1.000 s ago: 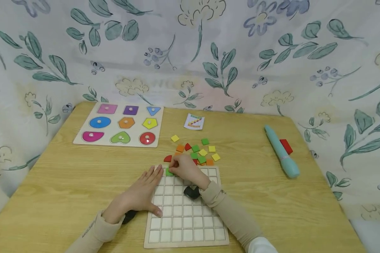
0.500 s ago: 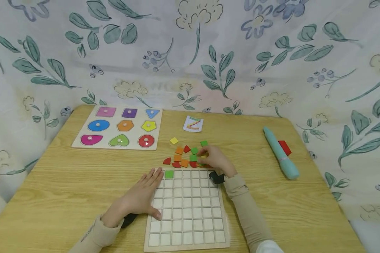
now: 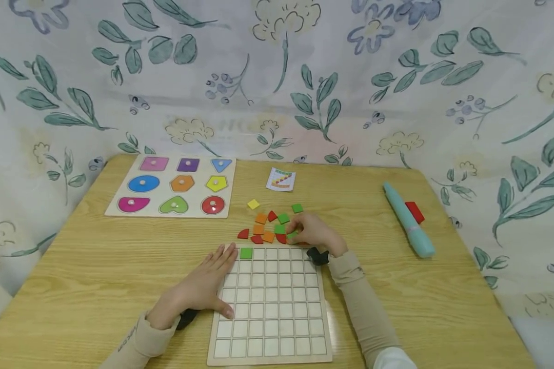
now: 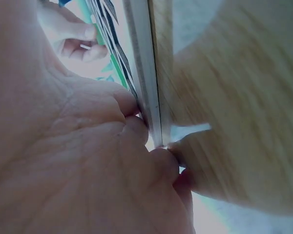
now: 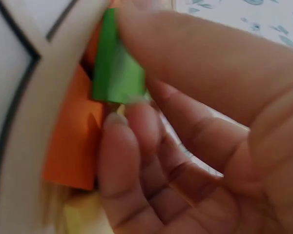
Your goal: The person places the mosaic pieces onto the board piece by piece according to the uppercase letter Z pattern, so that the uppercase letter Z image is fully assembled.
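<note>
My left hand [image 3: 204, 284] lies with fingers spread over the left edge of a wooden grid board [image 3: 271, 295]. A green square tile [image 3: 246, 253] sits in the board's top row, near my left fingertips. Just beyond the board's far right corner, my right hand [image 3: 315, 229] pinches another green square tile [image 5: 122, 73] between thumb and fingers, low over the loose tiles. An orange tile [image 5: 74, 134] and part of a yellow tile [image 5: 88, 214] lie close by in the right wrist view. The left wrist view shows my left palm [image 4: 78, 146] against the board's edge.
Several loose tiles, such as an orange one [image 3: 258, 229] and a red quarter-circle [image 3: 243, 234], lie behind the board. A shape puzzle [image 3: 194, 205] stands at back left, a pattern card [image 3: 281, 180] at the back. At right are a teal stick [image 3: 408, 220] and a red block [image 3: 414, 211].
My right hand has let go of a green tile in the board's top row, moved right to the loose tiles and taken hold of another green one. My left hand stays on the board.
</note>
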Demonstrator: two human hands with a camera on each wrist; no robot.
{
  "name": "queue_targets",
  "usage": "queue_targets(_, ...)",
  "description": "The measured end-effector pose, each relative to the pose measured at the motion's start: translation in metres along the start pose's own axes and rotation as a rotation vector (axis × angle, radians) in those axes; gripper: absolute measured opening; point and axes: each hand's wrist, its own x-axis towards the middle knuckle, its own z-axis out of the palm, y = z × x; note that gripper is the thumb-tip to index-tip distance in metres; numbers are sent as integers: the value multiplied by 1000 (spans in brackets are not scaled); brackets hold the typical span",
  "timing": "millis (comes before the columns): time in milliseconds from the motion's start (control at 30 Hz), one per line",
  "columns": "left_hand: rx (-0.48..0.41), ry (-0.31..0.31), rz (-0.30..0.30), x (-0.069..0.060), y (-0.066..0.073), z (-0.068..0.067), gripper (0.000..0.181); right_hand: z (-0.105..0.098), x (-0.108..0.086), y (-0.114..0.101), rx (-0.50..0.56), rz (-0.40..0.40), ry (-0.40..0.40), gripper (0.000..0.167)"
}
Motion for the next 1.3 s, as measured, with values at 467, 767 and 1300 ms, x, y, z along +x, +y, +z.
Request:
queue_targets(467, -17, 12, 1, -3, -2, 4, 133, 2, -1, 4, -6, -3, -60, 27)
queue_targets(767, 13, 17, -2, -1, -3, 3, 133, 2, 2, 0, 81, 27, 58, 15)
queue_targets(1300, 14, 12, -1, 2, -7, 6, 133, 52, 8, -42, 62, -61, -42, 7)
